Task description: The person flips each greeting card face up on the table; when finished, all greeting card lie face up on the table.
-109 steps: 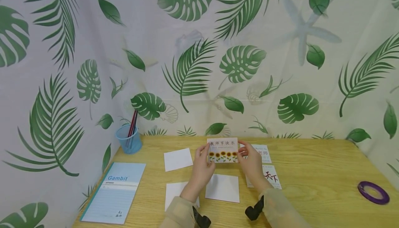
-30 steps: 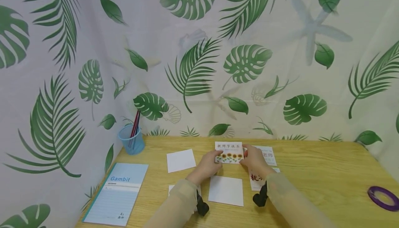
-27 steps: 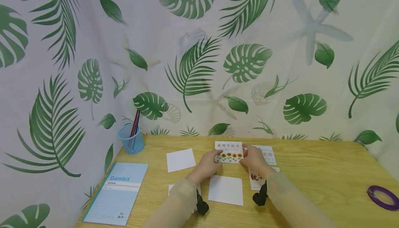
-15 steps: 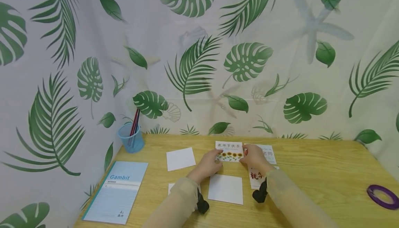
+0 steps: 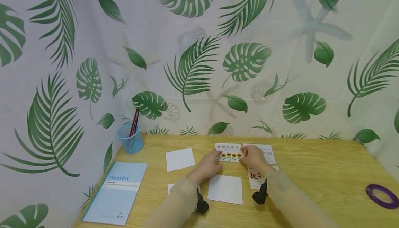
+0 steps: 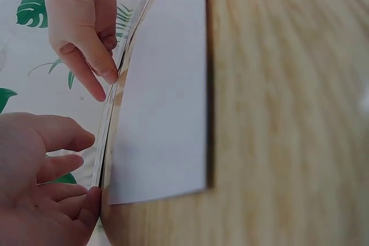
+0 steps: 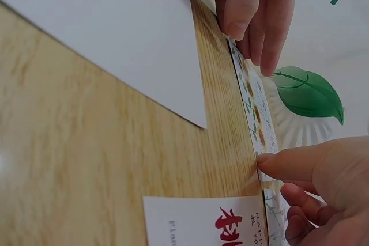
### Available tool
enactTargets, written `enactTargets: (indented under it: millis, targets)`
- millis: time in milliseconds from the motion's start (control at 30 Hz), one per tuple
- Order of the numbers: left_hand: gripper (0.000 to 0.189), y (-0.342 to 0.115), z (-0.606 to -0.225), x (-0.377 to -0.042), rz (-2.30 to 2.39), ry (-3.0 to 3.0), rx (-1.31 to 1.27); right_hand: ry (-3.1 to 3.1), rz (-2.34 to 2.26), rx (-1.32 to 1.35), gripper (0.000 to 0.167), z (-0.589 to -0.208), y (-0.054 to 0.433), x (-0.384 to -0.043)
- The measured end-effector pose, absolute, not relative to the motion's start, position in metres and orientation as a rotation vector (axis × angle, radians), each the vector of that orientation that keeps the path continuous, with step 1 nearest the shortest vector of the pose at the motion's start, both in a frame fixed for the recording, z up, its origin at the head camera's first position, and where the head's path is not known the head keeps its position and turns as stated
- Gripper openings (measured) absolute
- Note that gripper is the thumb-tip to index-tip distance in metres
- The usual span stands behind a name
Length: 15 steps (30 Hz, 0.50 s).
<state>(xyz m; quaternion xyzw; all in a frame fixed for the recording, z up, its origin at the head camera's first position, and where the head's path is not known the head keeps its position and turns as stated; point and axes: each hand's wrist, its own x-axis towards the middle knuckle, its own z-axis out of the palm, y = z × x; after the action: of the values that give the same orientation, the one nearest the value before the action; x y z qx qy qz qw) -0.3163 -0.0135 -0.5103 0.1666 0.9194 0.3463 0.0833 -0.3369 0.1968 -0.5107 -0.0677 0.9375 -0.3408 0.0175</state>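
Note:
A small greeting card (image 5: 229,152) with Chinese characters and a row of sunflowers lies face up at the back of the table. My left hand (image 5: 208,165) holds its left edge, and my right hand (image 5: 254,158) pinches its right edge. In the right wrist view my right thumb (image 7: 282,165) rests on a corner of the card (image 7: 253,108), while the left fingers reach over the opposite end. Beside my right hand lies a second printed card (image 5: 268,154). Below that, partly under the wrist, is a card with red characters (image 5: 255,177).
Blank white cards lie nearer me: one at left (image 5: 180,159), one in the middle (image 5: 225,190), and another mostly under my left sleeve. A blue Gambit notebook (image 5: 115,193) and a blue pencil cup (image 5: 130,139) stand left. A purple tape roll (image 5: 371,195) lies far right.
Earlier both hands held the sunflower card raised and tilted toward me. It has come down onto the table beside the printed card, and in the last half second it flattened slightly.

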Motion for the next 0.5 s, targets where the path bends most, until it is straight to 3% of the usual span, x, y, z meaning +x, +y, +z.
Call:
enactTargets:
  millis: [500]
  targets:
    - [0.054,-0.0096,-0.5079,-0.3197,0.812,2.744,0.543,2.943,-1.021,-0.226,0.036,-0.5093,0.1961,-0.3318]
